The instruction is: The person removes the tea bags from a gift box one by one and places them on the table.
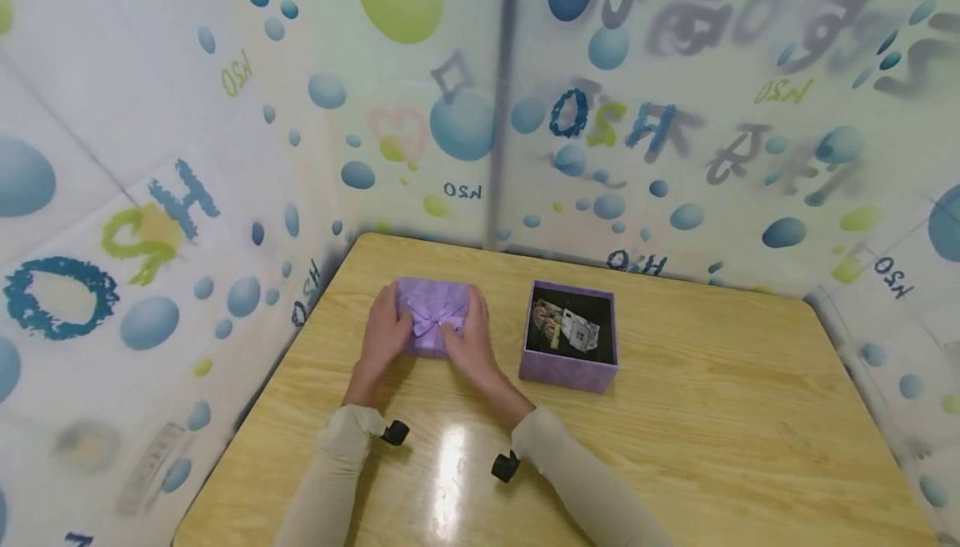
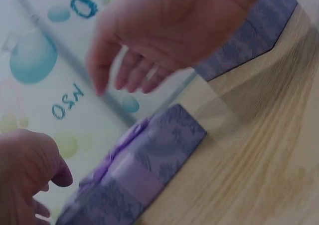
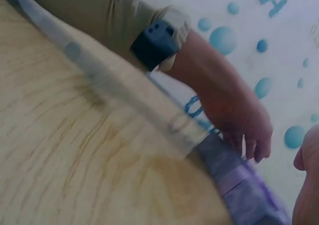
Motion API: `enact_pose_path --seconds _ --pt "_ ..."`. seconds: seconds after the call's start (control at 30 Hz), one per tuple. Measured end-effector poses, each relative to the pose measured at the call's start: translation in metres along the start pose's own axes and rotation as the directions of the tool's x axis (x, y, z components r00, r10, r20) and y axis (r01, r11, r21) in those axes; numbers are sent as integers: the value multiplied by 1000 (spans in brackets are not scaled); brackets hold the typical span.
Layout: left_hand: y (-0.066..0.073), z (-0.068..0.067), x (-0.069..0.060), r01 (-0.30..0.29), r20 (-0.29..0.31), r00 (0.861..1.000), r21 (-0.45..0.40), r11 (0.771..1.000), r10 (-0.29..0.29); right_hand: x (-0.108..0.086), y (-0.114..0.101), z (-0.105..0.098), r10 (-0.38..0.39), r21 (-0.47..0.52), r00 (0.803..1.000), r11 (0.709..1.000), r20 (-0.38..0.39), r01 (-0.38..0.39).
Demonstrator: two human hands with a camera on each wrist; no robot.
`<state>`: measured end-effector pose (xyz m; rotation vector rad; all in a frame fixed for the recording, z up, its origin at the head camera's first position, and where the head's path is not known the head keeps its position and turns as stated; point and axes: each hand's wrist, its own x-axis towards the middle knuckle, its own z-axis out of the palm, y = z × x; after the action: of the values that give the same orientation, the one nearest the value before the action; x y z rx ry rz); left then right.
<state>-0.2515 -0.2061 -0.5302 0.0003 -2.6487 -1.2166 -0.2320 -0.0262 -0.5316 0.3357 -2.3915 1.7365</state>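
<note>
A purple gift-box lid (image 1: 431, 291) with a ribbon bow (image 1: 435, 319) lies on the wooden table. My left hand (image 1: 386, 326) is at its left side and my right hand (image 1: 472, 334) at its right, both thumbs over the top. In the left wrist view, a gap shows between the right hand (image 2: 164, 30) and the lid (image 2: 169, 135), with its fingers loosely extended. The left hand (image 2: 25, 172) is beside the lid's near end there. In the right wrist view, the left hand's fingers (image 3: 259, 147) hang loosely by the lid (image 3: 234, 180).
To the right stands an open purple box (image 1: 568, 370) with a dark interior, holding a few small printed pieces (image 1: 579, 331). White walls with blue and green dots border the table (image 1: 712, 430) at the back and left. Each wrist carries a small black camera (image 1: 395, 433).
</note>
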Motion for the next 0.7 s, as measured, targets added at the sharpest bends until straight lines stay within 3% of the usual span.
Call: enact_pose_path --seconds 0.1,0.17,0.27,0.4,0.47,0.57,0.7 --pt "14 1 -3 -32 -67 997 26 999 34 -1 -17 -17 -141 16 990 990 -26 141" --pt "23 4 -4 -57 -105 993 7 998 58 -1 -29 -29 -230 34 972 972 -46 232" --pt "36 13 -5 -124 -148 982 -61 990 114 -2 -44 -49 -350 50 934 934 -69 354" --pt "52 30 -7 -214 -170 967 -130 968 191 -5 -53 -83 -468 -1 873 882 -137 472" --pt "60 38 -9 -239 -157 964 -163 957 213 -6 -55 -102 -489 -30 852 870 -186 492" --pt "71 49 -13 -247 -117 967 -225 943 225 -10 -57 -131 -481 -80 839 875 -253 478" --pt "88 65 -19 -243 -65 970 -302 922 234 -22 -63 -170 -427 -138 845 904 -321 404"
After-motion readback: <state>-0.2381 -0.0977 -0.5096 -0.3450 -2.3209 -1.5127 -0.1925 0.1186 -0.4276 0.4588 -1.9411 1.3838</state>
